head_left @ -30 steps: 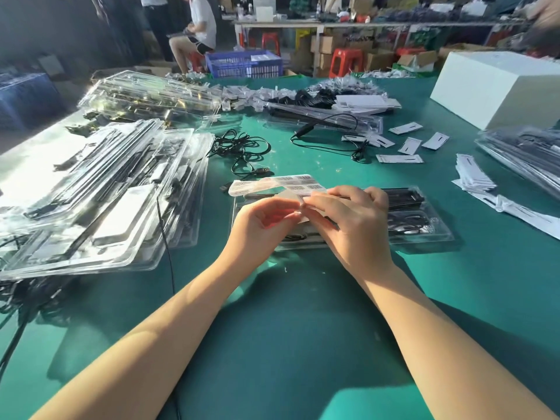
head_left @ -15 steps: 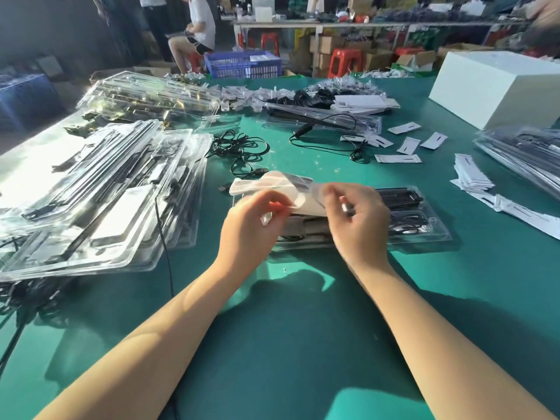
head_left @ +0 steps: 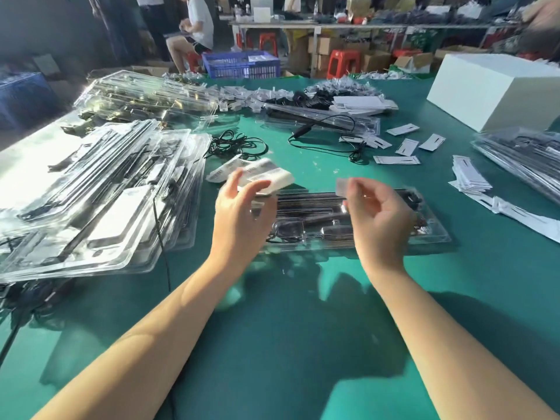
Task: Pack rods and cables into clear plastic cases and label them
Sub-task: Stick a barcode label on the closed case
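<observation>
Green table (head_left: 303, 344), right hand (head_left: 378, 219) (label (head_left: 344, 187) pinched)

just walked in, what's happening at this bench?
A person is labelling a packed clear plastic case on the green table. The right hand pinches a small label above the case; the left hand, fingers loose, is by the blurred label backing sheet. The label isn't stuck on yet.
</observation>
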`<state>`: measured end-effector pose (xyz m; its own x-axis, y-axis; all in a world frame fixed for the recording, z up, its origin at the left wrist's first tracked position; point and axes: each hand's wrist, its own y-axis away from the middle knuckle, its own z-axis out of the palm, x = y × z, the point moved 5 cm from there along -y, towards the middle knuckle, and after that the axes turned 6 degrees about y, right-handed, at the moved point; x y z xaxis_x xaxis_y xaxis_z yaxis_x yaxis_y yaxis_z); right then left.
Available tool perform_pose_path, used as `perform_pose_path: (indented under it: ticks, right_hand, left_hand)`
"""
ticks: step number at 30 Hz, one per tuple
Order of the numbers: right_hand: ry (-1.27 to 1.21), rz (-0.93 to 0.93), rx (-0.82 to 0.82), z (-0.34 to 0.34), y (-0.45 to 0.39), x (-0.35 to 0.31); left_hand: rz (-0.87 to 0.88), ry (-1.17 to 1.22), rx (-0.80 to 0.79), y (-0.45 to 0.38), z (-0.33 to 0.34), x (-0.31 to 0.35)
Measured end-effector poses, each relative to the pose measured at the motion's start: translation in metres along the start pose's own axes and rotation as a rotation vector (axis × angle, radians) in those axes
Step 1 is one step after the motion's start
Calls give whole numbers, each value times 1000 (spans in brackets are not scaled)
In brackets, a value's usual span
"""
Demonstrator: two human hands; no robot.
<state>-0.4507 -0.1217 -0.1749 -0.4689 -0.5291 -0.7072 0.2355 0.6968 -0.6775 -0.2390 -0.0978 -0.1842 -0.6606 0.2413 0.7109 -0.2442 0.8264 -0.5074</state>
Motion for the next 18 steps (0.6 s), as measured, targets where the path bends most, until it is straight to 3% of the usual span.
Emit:
perform_pose_path:
  ticks: [2, 5, 12, 15, 18]
  right_hand:
    - [61, -199, -84, 8, 9, -16]
    - [165, -420, -181, 18, 20, -29]
    - [294, -650, -281, 28, 26, -36]
    - [190, -532, -315, 30, 24, -31]
    - [-35, -60, -276, 28, 18, -16]
  left_hand:
    - [88, 120, -15, 5, -2, 15]
    - [-110, 357, -213, 11, 12, 19]
    - [-366, 700, -280, 14, 15, 4]
    - [-355, 689, -241, 9, 8, 2]
    - [-237, 433, -205, 0, -3, -2]
